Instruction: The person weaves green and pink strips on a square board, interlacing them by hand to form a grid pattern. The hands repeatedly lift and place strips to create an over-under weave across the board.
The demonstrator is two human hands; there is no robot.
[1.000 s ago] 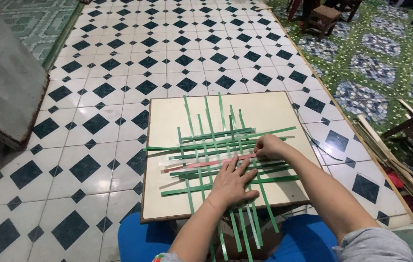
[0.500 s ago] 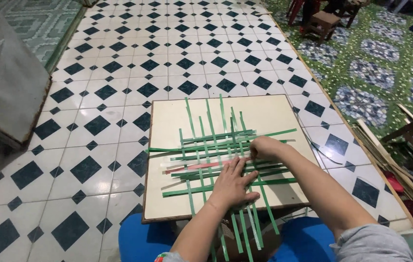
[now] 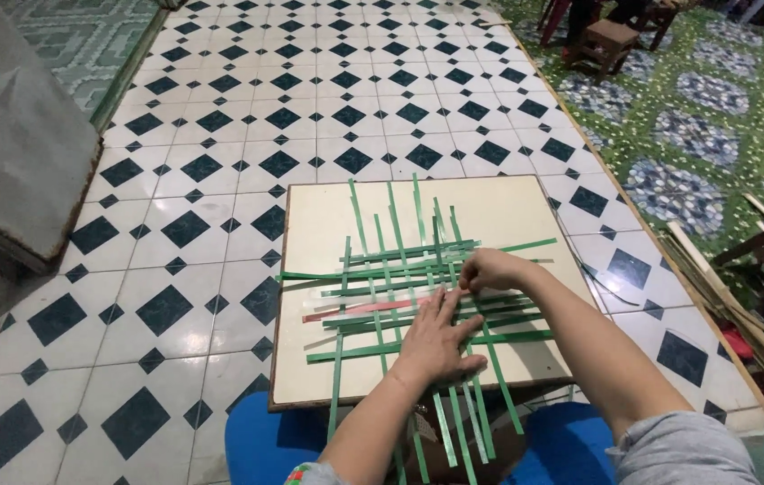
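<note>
At the far left a grey slab (image 3: pixel 18 135) leans over the blue-and-white diamond floor tiles (image 3: pixel 220 171). In the middle of the view a square cream board (image 3: pixel 507 211) lies flat, and on it rests a loose weave of green strips (image 3: pixel 373 260), some running near to far, others left to right, crossing one another in an open grid. A single pink strip (image 3: pixel 346 311) lies crosswise among them, towards the board's left side. The near ends of several green strips hang over the board's near edge, above blue cloth (image 3: pixel 265 440).

The left hand (image 3: pixel 436 339) lies flat on the weave, palm down, fingers spread wide and pressing the crossing strips against the board. Just beyond it and slightly right, the right hand (image 3: pixel 488 269) is curled narrow, fingertips pinched at a crossing in the weave; exactly which strip it grips cannot be told.

Further right, the floor changes to green patterned tiles (image 3: pixel 714 117), with a small wooden stool (image 3: pixel 606 40) at the far end and wooden slats (image 3: pixel 732 296) at the right edge.
</note>
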